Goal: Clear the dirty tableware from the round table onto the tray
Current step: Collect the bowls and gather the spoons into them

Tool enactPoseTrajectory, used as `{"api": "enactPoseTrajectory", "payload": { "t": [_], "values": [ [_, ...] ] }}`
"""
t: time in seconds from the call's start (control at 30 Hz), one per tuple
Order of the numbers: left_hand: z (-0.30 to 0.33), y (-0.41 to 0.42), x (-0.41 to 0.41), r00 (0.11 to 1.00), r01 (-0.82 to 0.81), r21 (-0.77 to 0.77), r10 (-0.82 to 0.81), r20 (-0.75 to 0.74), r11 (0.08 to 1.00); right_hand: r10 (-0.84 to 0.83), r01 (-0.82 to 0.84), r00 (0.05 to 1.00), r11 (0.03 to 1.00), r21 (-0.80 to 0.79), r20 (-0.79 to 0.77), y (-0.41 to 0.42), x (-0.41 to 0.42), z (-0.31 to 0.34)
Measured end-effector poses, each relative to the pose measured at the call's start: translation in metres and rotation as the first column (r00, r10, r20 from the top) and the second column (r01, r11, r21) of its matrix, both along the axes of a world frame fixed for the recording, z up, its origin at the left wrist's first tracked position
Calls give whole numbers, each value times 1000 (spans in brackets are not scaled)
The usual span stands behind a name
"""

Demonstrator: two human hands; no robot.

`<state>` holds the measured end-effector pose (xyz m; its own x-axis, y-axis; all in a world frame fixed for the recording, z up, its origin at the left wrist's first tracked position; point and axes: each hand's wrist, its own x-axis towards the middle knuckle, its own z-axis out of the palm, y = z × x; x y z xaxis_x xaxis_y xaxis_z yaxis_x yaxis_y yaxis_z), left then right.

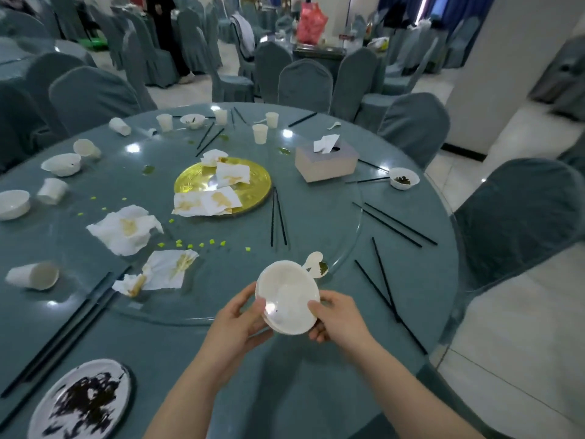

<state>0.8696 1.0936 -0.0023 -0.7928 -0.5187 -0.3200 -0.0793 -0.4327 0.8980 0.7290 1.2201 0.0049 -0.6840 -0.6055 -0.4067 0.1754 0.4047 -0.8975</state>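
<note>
Both hands grip white bowl (287,297) above table (316,375): left hand (235,324) at its left rim, right hand (337,318) opposite. Spoon (315,264) partly hidden behind bowl. Plate (84,402) cut off bottom left.

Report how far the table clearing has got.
Nothing looks cleared yet; no tray is in view. In hand: both the left hand and right hand grip a white bowl. Left: cups, bowls, chopsticks, napkins and the dirty plate.
</note>
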Motion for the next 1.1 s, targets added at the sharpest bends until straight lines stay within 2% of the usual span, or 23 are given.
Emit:
{"api": "enactPoseTrajectory", "payload": {
  "t": [0.23,0.43,0.53,0.67,0.9,1.0,1.1],
  "values": [
    [8,73,-28,965,258,2,-257,-49,966,-311,317,941,948,23,-129,105,18,20],
    [27,165,-46,881,468,-30,-469,-57,883,-445,457,866,890,-1,-229,225,35,49],
    [38,226,-56,801,592,-60,-595,-66,803,-502,520,813,854,-21,-295,297,46,63],
    [51,346,-65,664,738,-82,-742,-89,670,-644,657,690,749,-88,-331,420,70,76],
    [71,567,-65,473,877,-9,-866,-162,481,-844,833,452,515,-202,-288,644,110,84],
    [67,636,-66,437,898,18,-888,-144,439,-887,881,343,418,-222,-310,709,117,85],
    [65,683,-71,434,901,68,-890,-137,429,-889,888,319,401,-224,-329,753,116,83]
  ]
}}
